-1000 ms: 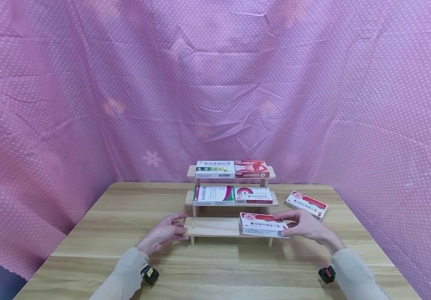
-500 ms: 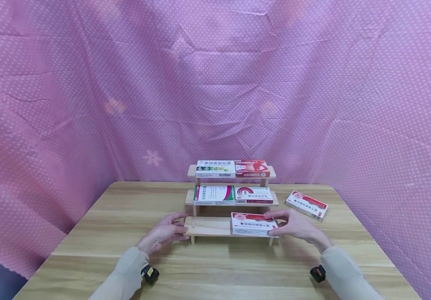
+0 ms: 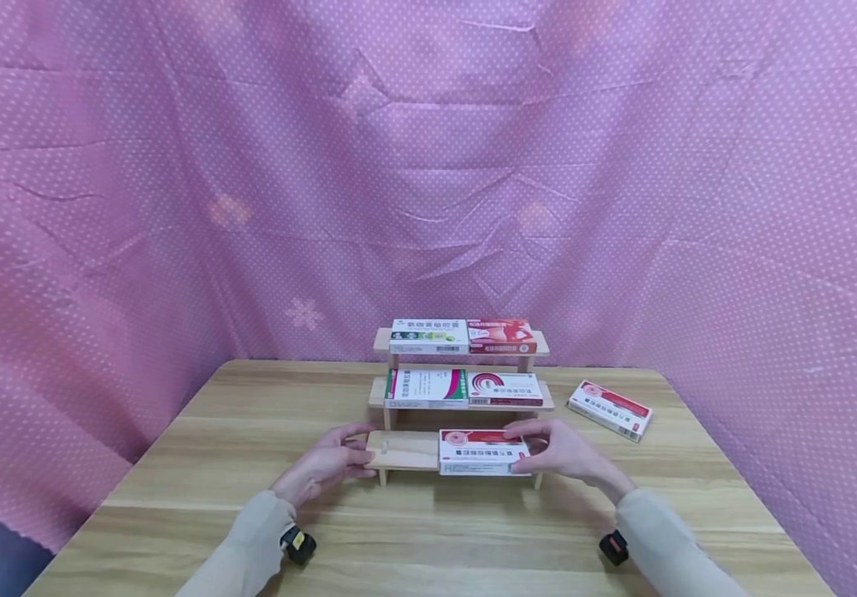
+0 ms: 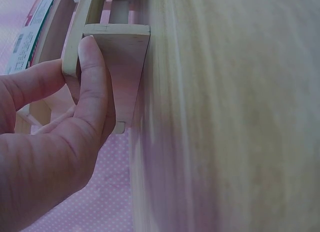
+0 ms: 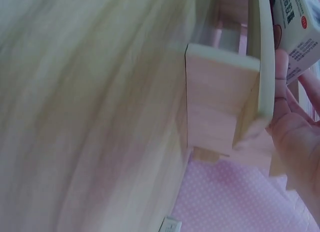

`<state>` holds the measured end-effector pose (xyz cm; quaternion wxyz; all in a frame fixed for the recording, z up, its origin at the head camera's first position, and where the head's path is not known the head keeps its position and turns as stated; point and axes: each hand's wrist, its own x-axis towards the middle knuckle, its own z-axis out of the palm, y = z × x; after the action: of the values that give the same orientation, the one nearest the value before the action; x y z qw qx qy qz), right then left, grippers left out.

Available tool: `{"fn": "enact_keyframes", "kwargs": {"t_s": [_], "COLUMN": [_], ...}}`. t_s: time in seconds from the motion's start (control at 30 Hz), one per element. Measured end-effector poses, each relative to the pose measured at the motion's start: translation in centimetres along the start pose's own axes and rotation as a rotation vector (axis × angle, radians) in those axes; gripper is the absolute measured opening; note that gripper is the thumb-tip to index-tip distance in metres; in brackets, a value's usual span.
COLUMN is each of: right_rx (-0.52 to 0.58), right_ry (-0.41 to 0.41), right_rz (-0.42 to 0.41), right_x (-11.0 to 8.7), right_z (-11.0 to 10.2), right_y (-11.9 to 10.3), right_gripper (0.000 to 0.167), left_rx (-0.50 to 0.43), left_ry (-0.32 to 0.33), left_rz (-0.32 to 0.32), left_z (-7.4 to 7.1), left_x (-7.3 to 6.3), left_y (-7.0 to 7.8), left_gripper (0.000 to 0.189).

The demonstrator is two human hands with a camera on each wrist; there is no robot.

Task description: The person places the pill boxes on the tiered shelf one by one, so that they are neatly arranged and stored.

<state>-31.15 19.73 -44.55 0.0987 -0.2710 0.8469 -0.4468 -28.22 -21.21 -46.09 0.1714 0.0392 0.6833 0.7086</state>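
Observation:
My left hand grips the left end of the lowest tier of a wooden three-tier display stand. In the left wrist view its thumb and fingers pinch the board's end. On that same tier, toward the right, lies a red-and-white medicine box. My right hand holds this box by its right end, thumb in front and fingers on top. The right wrist view shows the box's white end over the board, with fingers against it.
The middle tier carries a white, green and magenta box and a white box with red rings. On top lie a white-green box and a red box. Another red-and-white box lies on the table, right of the stand.
My right hand has moved the red-and-white box leftward along the lowest tier, from its overhanging right end toward the middle. My left hand has stayed on the stand's left end.

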Motion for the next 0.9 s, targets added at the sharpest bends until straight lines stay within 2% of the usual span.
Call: {"fn": "enact_keyframes", "kwargs": {"t_s": [0.2, 0.4, 0.9], "right_rx": [-0.016, -0.02, 0.029], "right_ry": [0.0, 0.009, 0.019], "right_rz": [-0.006, 0.028, -0.019], "right_x": [1.0, 1.9, 3.1], "right_z": [1.2, 2.6, 4.8], "right_y": [-0.9, -1.8, -2.6], "right_gripper": [0.048, 0.048, 0.048], "left_rx": [0.011, 0.008, 0.01], "left_ry": [0.014, 0.022, 0.024], "left_rz": [-0.01, -0.018, -0.005], "left_z": [0.1, 0.1, 0.1], "left_x": [-0.1, -0.1, -0.1], "left_y": [0.1, 0.3, 0.2], "left_gripper": [0.07, 0.069, 0.068]}}
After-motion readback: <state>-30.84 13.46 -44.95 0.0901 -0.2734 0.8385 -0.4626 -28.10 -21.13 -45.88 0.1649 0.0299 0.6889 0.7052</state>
